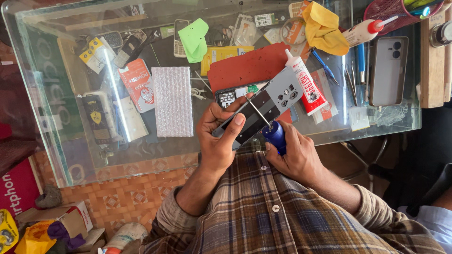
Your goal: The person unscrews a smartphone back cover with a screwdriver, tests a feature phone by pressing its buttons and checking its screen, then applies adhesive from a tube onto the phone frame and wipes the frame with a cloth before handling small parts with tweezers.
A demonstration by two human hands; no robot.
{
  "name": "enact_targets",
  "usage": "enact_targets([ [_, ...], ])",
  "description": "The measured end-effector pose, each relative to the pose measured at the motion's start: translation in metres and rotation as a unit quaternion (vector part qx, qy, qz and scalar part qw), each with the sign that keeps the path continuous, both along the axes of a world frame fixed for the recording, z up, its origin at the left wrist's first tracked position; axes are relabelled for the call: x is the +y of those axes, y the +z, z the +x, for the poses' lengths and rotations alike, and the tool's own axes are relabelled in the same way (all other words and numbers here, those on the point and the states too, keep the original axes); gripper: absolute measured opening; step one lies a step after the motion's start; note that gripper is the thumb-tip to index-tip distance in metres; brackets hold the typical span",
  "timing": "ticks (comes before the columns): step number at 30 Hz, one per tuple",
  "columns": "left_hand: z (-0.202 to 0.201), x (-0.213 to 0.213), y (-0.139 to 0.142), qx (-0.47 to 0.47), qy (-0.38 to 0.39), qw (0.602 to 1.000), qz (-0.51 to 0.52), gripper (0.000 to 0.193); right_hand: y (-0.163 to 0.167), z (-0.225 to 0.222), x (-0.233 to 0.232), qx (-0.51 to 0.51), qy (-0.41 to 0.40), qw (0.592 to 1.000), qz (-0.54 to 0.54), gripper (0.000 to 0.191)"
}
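At the far left, under the glass table top [56, 155], a dark phone box [96, 117] lies on the lower shelf beside a red and white packet [139, 84]. Just to the right, a sheet of bubble wrap [172, 101] rests flat, and a green cloth [194, 40] lies above it near a small keypad phone [179, 37].

The left hand [219, 138] wraps around the lower end of a grey phone back panel [266, 106], thumb pressed across its dark inner face and fingers curled behind it, so the panel is held firmly and tilted up toward the right, above the table's near edge and in front of the person's plaid shirt [263, 211]. The panel's camera holes sit at its upper right end, over a red mat [245, 66].

The right hand [294, 157] closes snugly around the blue handle of a screwdriver [273, 131]; its thin metal shaft points up and left onto the panel's inner side, though the exact spot the tip meets is hard to make out.

Farther right, a white glue tube [306, 84] with red print lies beside the panel. A yellow cloth [325, 28] sits above it, and a pale phone [388, 70] lies face down near the right edge.
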State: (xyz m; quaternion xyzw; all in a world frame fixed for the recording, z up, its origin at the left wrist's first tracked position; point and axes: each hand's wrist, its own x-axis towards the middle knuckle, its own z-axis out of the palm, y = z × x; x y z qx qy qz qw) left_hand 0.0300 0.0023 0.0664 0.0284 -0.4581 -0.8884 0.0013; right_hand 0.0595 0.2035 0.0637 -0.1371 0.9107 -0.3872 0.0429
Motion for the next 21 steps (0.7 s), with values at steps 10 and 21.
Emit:
enact_targets([
  [10, 0.001, -0.008, -0.005, 0.013, 0.000, 1.000, 0.029, 0.020, 0.002, -0.001, 0.004, -0.001, -0.008, 1.000, 0.006, 0.053],
  [21, 0.004, -0.012, -0.005, 0.023, -0.036, 0.999, 0.028, 0.022, 0.002, -0.005, 0.005, 0.018, -0.014, 1.000, 0.001, 0.052],
])
